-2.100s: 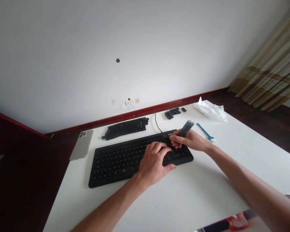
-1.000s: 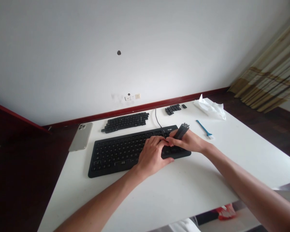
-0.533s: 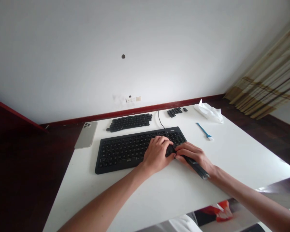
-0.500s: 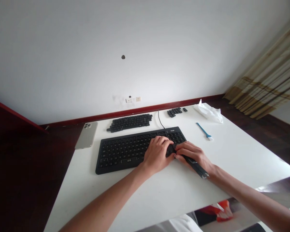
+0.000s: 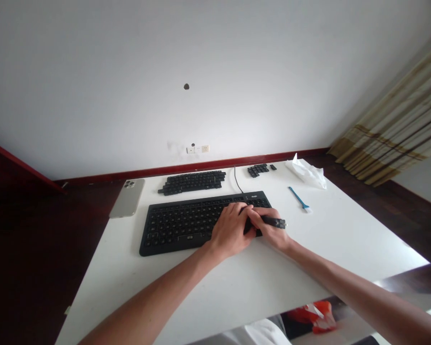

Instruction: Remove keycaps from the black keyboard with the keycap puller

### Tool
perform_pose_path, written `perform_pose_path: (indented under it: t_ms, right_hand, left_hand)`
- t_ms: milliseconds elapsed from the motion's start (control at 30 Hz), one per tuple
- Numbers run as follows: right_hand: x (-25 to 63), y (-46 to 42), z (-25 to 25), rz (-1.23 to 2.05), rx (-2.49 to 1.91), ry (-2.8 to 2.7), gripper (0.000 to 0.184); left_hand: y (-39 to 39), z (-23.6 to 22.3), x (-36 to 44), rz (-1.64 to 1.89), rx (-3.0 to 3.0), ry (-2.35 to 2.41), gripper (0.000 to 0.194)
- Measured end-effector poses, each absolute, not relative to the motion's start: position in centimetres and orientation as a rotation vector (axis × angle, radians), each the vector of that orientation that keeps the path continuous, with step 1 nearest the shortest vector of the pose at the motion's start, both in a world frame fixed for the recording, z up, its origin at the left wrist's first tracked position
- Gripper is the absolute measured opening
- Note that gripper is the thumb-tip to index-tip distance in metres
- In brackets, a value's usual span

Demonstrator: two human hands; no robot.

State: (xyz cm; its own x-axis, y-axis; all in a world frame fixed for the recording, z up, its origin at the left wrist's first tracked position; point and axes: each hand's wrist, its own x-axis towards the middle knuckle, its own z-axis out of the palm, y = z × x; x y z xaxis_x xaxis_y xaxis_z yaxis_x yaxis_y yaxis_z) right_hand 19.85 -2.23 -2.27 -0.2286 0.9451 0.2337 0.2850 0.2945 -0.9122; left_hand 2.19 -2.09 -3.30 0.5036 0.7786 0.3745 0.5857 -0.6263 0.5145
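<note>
A silver phone [image 5: 127,199] is lying camera side up at the left edge of the tabletop [image 5: 345,230], and a crumpled white plastic bag [image 5: 307,173] is resting near the far right corner. A banded curtain [image 5: 395,115] is hanging at the right. Sockets [image 5: 198,149] are sitting low on the white wall [image 5: 93,81], above a dark red baseboard [image 5: 215,164].

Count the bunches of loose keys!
2. The big bunch lies behind the keyboard, left of the cable; the small bunch, right of it. A lone key lies apart. The bag could hide more.
</note>
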Motion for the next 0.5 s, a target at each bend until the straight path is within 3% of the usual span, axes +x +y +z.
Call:
perform_pose_path:
  t_ms: [100,500]
  right_hand:
    - [19.5,-2.4,-2.7,0.951,-1.170,-1.595,0.050]
    - [20.3,-2.6,-3.0,0.935,-1.082,-1.569,0.055]
  left_hand:
    - [-2.2,-3.5,2.3,0.818,2.516,1.165,0.044]
    - [0.0,-2.9,2.8,0.384,2.688,1.065,0.062]
